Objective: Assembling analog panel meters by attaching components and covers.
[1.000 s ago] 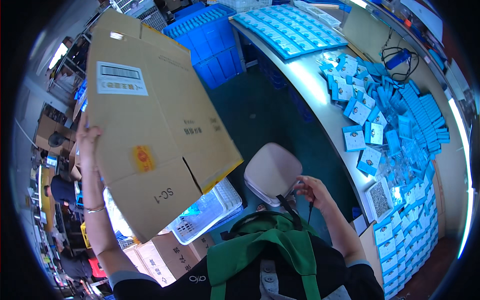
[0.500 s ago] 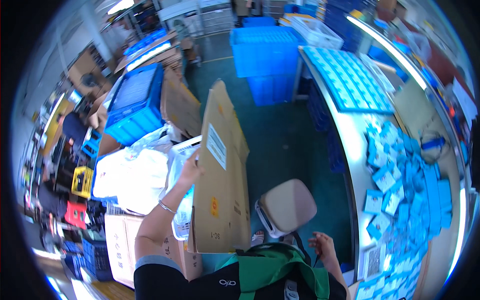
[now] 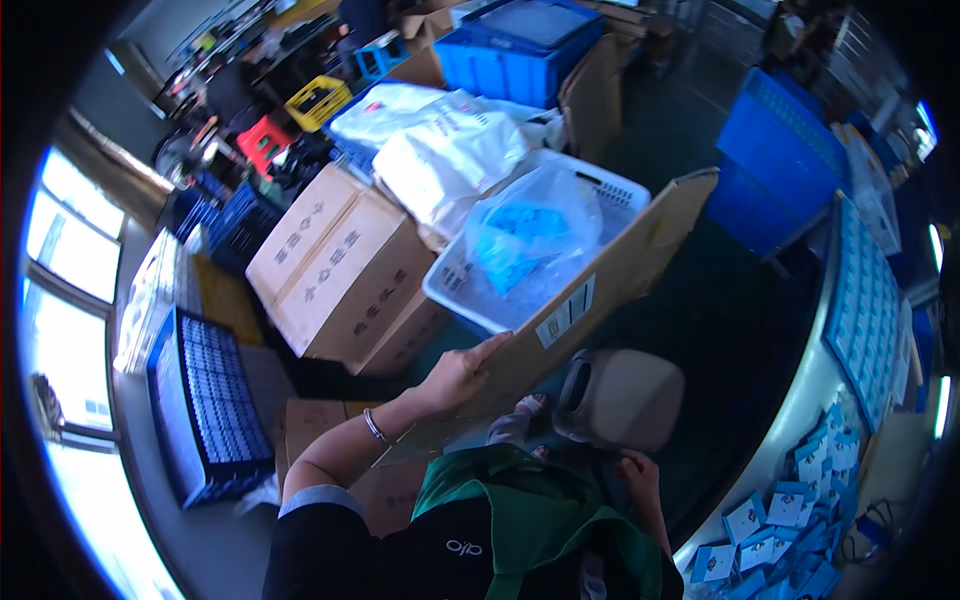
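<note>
My left hand (image 3: 460, 378) grips the near edge of a large brown cardboard sheet (image 3: 625, 258) with a white label, its fingers wrapped over the rim. The sheet stands on edge, tilted, between my body and a white plastic basket (image 3: 632, 190). In the basket lies a clear plastic bag with blue contents (image 3: 515, 235). My right hand (image 3: 638, 475) is low beside my green apron (image 3: 480, 490), fingers curled inward; what they hold, if anything, is hidden. Right beyond that hand is a padded stool (image 3: 632, 398).
Brown cartons (image 3: 340, 265) stand left of the basket, with white sacks (image 3: 450, 150) and a blue crate (image 3: 520, 50) behind. Blue bins (image 3: 780, 160) stand far right. Along the right, a workbench (image 3: 790, 430) carries blue-and-white cards (image 3: 790, 505). Blue slotted trays (image 3: 215, 400) are stacked left.
My view has swung left. The cardboard sheet has tipped over toward the right, and my left hand has come lower and nearer with it. My right hand stays by my side, its fingers more curled.
</note>
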A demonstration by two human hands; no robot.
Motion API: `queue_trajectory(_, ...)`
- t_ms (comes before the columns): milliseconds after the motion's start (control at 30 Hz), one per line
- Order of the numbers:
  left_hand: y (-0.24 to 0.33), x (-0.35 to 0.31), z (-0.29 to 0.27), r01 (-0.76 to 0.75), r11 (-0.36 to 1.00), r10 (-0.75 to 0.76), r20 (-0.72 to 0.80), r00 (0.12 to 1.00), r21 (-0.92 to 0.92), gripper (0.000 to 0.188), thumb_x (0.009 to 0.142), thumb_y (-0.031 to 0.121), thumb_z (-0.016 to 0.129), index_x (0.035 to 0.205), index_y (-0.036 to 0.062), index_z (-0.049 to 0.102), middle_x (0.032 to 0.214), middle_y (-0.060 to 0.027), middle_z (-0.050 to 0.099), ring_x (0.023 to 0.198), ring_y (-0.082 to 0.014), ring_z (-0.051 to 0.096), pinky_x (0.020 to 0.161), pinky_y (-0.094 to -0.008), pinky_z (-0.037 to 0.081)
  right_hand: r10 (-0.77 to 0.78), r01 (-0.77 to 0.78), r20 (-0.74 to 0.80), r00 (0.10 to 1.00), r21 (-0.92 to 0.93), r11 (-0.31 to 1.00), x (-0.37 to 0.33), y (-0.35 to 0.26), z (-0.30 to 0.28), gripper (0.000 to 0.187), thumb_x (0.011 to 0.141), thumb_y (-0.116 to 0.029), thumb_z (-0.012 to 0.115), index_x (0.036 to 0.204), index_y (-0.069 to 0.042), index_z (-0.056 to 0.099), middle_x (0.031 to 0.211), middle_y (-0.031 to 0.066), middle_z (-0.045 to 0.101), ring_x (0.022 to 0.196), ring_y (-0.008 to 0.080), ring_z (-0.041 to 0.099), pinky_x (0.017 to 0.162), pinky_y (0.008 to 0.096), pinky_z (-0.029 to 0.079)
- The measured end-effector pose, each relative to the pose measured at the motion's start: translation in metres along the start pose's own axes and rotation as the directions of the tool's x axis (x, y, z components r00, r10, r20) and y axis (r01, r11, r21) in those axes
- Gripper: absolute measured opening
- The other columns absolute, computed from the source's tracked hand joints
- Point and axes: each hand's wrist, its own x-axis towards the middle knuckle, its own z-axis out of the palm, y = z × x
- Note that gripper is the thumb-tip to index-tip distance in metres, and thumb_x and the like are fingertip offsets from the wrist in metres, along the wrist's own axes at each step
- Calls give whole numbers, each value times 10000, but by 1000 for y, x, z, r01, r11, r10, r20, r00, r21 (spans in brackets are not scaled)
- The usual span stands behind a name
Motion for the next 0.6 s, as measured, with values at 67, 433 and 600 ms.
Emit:
queue_trajectory(67,-9,-51,19,-3,998,0,-40,999,-59,669,749,-12,506,1381,92,311,1051,-223,603,900,-362,623,820,-398,510,-3,5,91,996,-28,1000,-1,14,12,293,873,-153,536,1121,-2,576,885,94,664,707,143,638,512,232,460)
queue_trajectory(433,-42,-294,65,396,913,-395,31,918,-103,554,788,73,578,1315,114,416,1073,-174,619,931,-322,629,801,-369,527,-37,173,395,918,-314,933,-1,14,69,299,853,-128,572,1115,15,577,879,105,655,779,147,614,704,270,485)
queue_trajectory(600,-88,-396,66,615,784,-619,-31,785,-80,554,753,48,586,1287,128,465,1051,-173,630,953,-326,624,811,-369,507,-190,347,427,884,-328,879,3,22,85,319,825,-199,615,1089,-20,599,785,114,652,681,178,623,631,297,488)
